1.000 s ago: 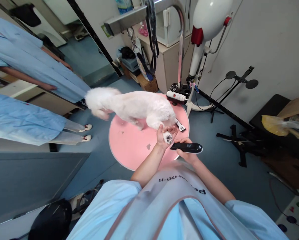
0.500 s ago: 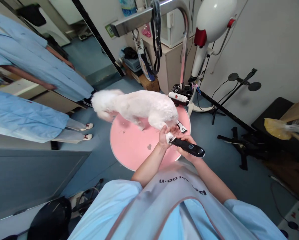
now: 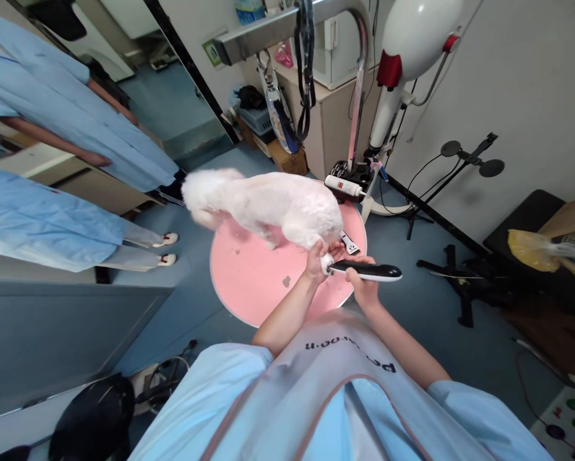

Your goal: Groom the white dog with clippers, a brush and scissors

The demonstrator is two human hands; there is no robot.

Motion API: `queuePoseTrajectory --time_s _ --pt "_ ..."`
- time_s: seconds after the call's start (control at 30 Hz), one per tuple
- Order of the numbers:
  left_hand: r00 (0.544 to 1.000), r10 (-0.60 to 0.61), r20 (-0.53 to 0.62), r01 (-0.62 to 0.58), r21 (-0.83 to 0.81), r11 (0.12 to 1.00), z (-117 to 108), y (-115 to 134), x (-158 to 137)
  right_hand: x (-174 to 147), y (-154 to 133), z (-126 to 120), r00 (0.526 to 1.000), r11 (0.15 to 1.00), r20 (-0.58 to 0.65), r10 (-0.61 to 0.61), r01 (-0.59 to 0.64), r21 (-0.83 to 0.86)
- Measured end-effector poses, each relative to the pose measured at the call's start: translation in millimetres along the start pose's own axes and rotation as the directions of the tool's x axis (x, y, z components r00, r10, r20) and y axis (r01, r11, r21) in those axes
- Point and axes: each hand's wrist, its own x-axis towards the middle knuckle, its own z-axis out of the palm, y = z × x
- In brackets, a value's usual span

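A white dog (image 3: 287,202) with closely cut body fur stands on a round pink grooming table (image 3: 249,288), its fluffy head to the left. My left hand (image 3: 316,261) is closed around one of its hind paws (image 3: 326,261), lifted toward me. In my right hand (image 3: 364,285) is a black hair clipper (image 3: 367,269), its blade end against the paw and its body pointing right. Beyond my hands, a second clipper (image 3: 349,243), with a white face, lies by the table's right edge.
A metal grooming arm (image 3: 278,35) with a black loop (image 3: 305,83) hangs above the table. A white bottle (image 3: 344,186) rests on a black tool holder at the back. A white dryer (image 3: 419,32) stands behind right. Two people in blue gowns (image 3: 61,224) stand left.
My right hand has turned the clipper, so its body lies more level and its pale side edge shows. The dog's head has shifted slightly right. My left hand keeps the paw.
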Motion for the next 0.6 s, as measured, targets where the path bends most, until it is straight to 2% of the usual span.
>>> queuePoseTrajectory --time_s 0.13,0.27,0.33,0.4,0.5,0.6 --pt "1.0 0.012 -0.002 -0.012 -0.003 1.0 1.7 0.2 2.3 -14.2 6.3 5.6 1.0 1.0 -0.019 -0.001 0.001 -0.003" --pt "1.0 0.01 0.004 -0.01 0.065 0.998 -5.9 0.7 6.3 -1.2 12.2 2.8 0.999 0.998 0.05 0.002 -0.005 0.058" --pt "1.0 0.018 0.011 -0.019 0.144 0.989 -14.4 1.7 8.1 10.3 18.9 -2.7 0.993 0.991 0.091 0.072 -0.081 0.103" --pt "0.997 0.048 0.054 -0.061 0.26 0.964 -25.2 4.0 8.8 20.3 28.8 -9.3 0.974 0.961 0.084 0.209 -0.22 0.169" --pt "0.986 0.093 0.141 -0.153 0.511 0.846 -44.3 11.2 4.9 33.6 45.9 -16.8 0.913 0.844 0.097 0.396 -0.404 0.352" --pt "0.971 0.092 0.219 -0.224 0.714 0.664 -66.4 22.3 -6.7 57.2 56.5 -15.2 0.867 0.745 0.115 0.484 -0.478 0.465"
